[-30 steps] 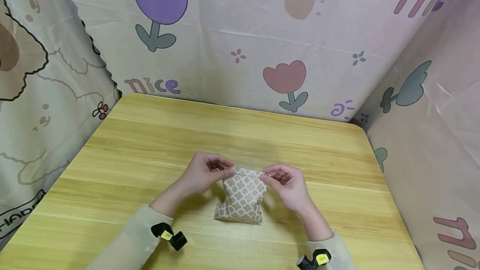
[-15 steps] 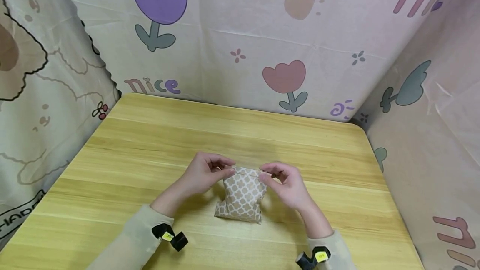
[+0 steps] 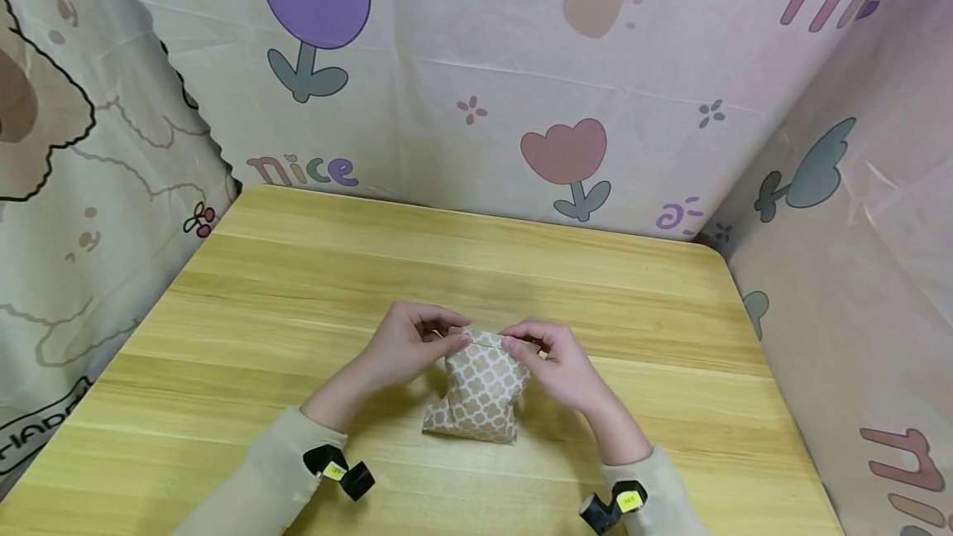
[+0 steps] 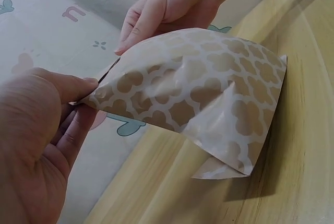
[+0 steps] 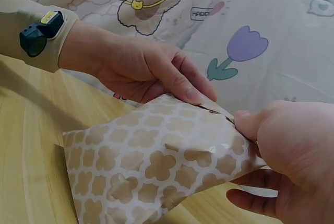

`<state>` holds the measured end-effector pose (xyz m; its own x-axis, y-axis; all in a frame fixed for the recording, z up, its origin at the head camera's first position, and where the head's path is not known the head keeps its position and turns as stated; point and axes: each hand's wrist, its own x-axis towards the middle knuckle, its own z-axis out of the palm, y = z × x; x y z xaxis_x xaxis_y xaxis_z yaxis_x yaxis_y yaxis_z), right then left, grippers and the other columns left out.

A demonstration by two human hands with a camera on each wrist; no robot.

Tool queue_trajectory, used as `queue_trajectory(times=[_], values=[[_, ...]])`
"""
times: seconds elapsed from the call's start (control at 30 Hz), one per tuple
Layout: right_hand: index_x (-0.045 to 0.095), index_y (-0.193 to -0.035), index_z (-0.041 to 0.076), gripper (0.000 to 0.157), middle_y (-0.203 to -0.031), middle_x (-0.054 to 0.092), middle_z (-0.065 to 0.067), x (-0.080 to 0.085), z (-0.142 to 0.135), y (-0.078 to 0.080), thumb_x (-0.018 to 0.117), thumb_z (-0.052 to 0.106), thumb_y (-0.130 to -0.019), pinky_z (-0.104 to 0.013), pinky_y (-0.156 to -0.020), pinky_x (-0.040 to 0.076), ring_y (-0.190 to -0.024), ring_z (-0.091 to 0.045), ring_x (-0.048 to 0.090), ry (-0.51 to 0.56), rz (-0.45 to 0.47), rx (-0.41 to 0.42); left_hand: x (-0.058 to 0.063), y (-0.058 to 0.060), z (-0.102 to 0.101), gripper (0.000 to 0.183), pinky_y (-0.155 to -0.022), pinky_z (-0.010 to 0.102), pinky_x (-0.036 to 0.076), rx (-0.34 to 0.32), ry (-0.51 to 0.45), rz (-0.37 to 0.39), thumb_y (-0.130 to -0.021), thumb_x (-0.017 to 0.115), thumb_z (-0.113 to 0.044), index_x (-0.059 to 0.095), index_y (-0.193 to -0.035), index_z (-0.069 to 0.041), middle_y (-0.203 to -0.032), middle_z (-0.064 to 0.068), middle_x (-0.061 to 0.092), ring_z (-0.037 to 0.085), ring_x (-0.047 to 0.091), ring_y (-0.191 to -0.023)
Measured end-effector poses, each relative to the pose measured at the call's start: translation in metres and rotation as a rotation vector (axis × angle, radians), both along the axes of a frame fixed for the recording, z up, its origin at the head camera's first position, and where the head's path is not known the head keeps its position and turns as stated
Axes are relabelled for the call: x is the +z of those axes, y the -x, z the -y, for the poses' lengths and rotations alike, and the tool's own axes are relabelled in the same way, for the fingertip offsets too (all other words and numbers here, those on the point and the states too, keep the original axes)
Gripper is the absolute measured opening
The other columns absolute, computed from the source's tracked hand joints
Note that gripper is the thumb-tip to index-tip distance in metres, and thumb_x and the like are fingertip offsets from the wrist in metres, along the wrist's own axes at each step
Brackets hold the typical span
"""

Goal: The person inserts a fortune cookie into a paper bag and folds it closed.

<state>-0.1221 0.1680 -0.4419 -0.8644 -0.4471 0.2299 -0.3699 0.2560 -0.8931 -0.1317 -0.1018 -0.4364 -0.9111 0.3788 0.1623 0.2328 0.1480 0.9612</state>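
A small paper bag (image 3: 484, 391) in tan with a white lattice pattern stands on the table, its top edge folded over. At the top left corner my left hand (image 3: 409, 346) pinches the fold between thumb and fingers. My right hand (image 3: 558, 362) pinches the same fold farther right, thumb in front and fingers behind. In the left wrist view the bag (image 4: 198, 88) bulges in the middle, with a crease near its lower corner. Along the fold in the right wrist view runs a dark narrow gap between both thumbs. The bag's contents are hidden.
The wooden table (image 3: 335, 255) spreads around the bag on all sides. Printed cloth (image 3: 447, 64) with flowers and lettering hangs behind it and along both sides. Each sleeve carries a small black wrist camera (image 3: 357, 480).
My right hand has slid left along the folded top, closer to my left hand. The left hand has hardly moved, and the bag stays in about the same place.
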Motion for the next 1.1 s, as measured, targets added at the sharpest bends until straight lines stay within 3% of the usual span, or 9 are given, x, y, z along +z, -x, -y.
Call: queue_trajectory(times=[0.23,0.47,0.67,0.87,1.1], values=[[0.081,-0.105,0.010,0.014,-0.090,0.073,0.004,0.001,0.003,-0.001,0.068,0.004,-0.103,-0.027,-0.064,0.054,-0.077,-0.016,0.063,-0.030,-0.034,-0.028,-0.001,0.001,0.001,0.023,-0.068,0.031,0.063,-0.025,0.021,-0.013,-0.093,0.083,-0.009,0.079,-0.113,0.001,-0.093,0.001,0.078,0.023,0.071,-0.079],[0.080,-0.096,0.009,0.016,-0.080,0.069,0.005,-0.003,0.007,-0.004,0.072,-0.005,-0.097,-0.027,-0.057,0.053,-0.069,-0.013,0.061,-0.034,-0.085,-0.091,0.001,0.002,-0.001,0.025,-0.075,0.034,0.063,-0.112,0.097,-0.007,-0.097,0.080,-0.019,0.079,-0.119,-0.005,-0.104,-0.004,0.078,0.020,0.072,-0.088],[0.080,-0.092,0.009,0.016,-0.080,0.071,0.005,-0.004,0.012,-0.007,0.074,-0.005,-0.096,-0.027,-0.056,0.053,-0.066,-0.013,0.060,-0.035,-0.114,-0.114,0.000,0.002,-0.007,0.015,-0.065,0.031,0.060,-0.146,0.160,-0.008,-0.099,0.078,-0.025,0.083,-0.108,-0.015,-0.097,-0.010,0.079,0.017,0.071,-0.077],[0.078,-0.092,0.009,0.014,-0.080,0.071,0.005,-0.005,0.014,-0.010,0.073,-0.003,-0.097,-0.025,-0.053,0.052,-0.064,-0.011,0.058,-0.066,-0.158,-0.111,0.000,0.000,-0.009,0.010,-0.059,0.027,0.056,-0.135,0.197,0.001,-0.098,0.079,-0.024,0.083,-0.102,-0.015,-0.090,-0.010,0.077,0.017,0.067,-0.070],[0.073,-0.093,0.009,0.014,-0.079,0.064,0.007,-0.005,0.012,-0.011,0.070,-0.003,-0.100,-0.023,-0.050,0.048,-0.062,-0.006,0.052,-0.143,-0.179,-0.065,0.000,0.000,-0.011,0.007,-0.054,0.024,0.050,-0.146,0.209,-0.052,-0.099,0.078,-0.021,0.083,-0.099,-0.016,-0.083,-0.012,0.075,0.012,0.060,-0.063]])
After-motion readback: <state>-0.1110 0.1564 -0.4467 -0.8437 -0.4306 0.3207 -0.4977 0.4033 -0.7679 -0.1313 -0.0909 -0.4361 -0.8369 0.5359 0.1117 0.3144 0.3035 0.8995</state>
